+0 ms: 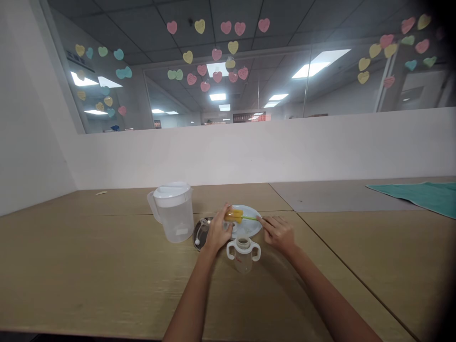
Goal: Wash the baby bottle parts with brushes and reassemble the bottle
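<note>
My right hand [280, 232] is closed round the thin green handle of a bottle brush [249, 218]. The brush's yellow head [234, 216] points left, and the fingers of my left hand [218, 230] close on its far end. Beneath them lies a white oval plate [253, 228] with a small white part [233, 228] on it, partly covered by my left thumb. Just in front stands a clear baby bottle [243, 259], upright, with two white side handles and an uncovered mouth.
Left of my hands are a clear plastic pitcher [177, 216] with a white lid and a dark round metal dish [195, 229] holding a white tube with a weighted end [198, 240]. A green cloth [423, 195] lies far right. A white wall [249, 152] borders the table's back.
</note>
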`<state>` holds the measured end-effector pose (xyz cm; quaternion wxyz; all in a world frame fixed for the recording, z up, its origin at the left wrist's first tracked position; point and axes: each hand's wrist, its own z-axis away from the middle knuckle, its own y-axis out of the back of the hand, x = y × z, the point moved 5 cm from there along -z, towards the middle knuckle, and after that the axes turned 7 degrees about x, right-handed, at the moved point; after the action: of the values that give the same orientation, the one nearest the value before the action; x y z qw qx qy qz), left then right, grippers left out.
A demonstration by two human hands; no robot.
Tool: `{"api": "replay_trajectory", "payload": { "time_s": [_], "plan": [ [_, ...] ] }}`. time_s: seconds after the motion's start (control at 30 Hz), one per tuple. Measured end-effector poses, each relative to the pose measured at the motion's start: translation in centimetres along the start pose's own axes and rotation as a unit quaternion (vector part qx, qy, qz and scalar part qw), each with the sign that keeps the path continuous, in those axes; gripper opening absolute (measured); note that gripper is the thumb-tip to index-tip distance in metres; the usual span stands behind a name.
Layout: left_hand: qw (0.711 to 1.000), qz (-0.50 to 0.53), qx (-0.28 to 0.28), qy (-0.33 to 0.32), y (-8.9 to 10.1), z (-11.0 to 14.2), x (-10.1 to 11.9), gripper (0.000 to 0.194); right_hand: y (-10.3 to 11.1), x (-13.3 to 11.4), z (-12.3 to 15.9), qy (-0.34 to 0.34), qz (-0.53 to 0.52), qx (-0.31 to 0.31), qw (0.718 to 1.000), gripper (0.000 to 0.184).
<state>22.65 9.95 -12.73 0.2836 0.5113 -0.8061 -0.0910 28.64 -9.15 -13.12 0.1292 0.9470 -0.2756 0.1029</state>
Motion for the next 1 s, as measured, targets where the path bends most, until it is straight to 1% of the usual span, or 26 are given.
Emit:
{"api": "replay_trajectory", "payload": {
  "time_s": [0.07, 0.13, 0.23, 0.27, 0.33, 0.5, 0.6, 0.67, 0.77, 0.83, 0.93, 1.0],
  "plan": [
    [0.997, 0.031, 0.043, 0.052, 0.5, 0.0, -0.7, 0.072, 0.0, 0.1, 0.0, -0.003, 0.008, -0.001, 1.0, 0.037],
    [0.991, 0.031, 0.099, 0.088, 1.0, 0.1, -1.6, 0.069, 0.0, 0.3, 0.0, -0.017, 0.019, 0.004, 1.0, 0.037],
    [0.971, -0.025, 0.193, 0.14, 2.0, 0.5, -3.4, 0.055, 0.1, 0.8, 0.0, -0.055, 0.033, 0.017, 0.998, 0.035],
    [0.963, -0.048, 0.214, 0.158, 2.3, 0.7, -4.1, 0.052, 0.2, 0.9, 0.0, -0.065, 0.036, 0.02, 0.997, 0.035],
    [0.949, -0.099, 0.227, 0.194, 2.6, 1.2, -5.2, 0.048, 0.1, 1.1, 0.1, -0.078, 0.037, 0.023, 0.996, 0.035],
    [0.921, -0.236, 0.175, 0.254, 2.8, 1.9, -6.8, 0.032, -0.1, 1.1, 0.2, -0.088, 0.028, 0.019, 0.996, 0.035],
    [0.911, -0.267, 0.144, 0.278, 2.5, 2.1, -7.2, 0.024, -0.3, 1.2, 0.3, -0.101, 0.025, 0.019, 0.994, 0.034],
    [0.911, -0.276, 0.119, 0.282, 2.2, 2.1, -7.3, 0.023, -0.3, 1.3, 0.4, -0.107, 0.024, 0.018, 0.994, 0.034],
    [0.912, -0.288, 0.074, 0.284, 1.7, 2.0, -7.5, 0.025, -0.4, 1.3, 0.4, -0.11, 0.023, 0.014, 0.994, 0.033],
    [0.911, -0.294, 0.056, 0.285, 1.6, 2.1, -7.5, 0.031, -0.5, 1.2, 0.4, -0.113, 0.023, 0.01, 0.993, 0.033],
    [0.913, -0.295, 0.051, 0.277, 1.6, 2.1, -7.5, 0.043, -0.5, 1.2, 0.3, -0.122, 0.023, 0.002, 0.992, 0.033],
    [0.919, -0.287, 0.051, 0.267, 1.6, 2.1, -7.6, 0.048, -0.6, 1.3, 0.4, -0.13, 0.024, -0.006, 0.991, 0.032]
  ]
}}
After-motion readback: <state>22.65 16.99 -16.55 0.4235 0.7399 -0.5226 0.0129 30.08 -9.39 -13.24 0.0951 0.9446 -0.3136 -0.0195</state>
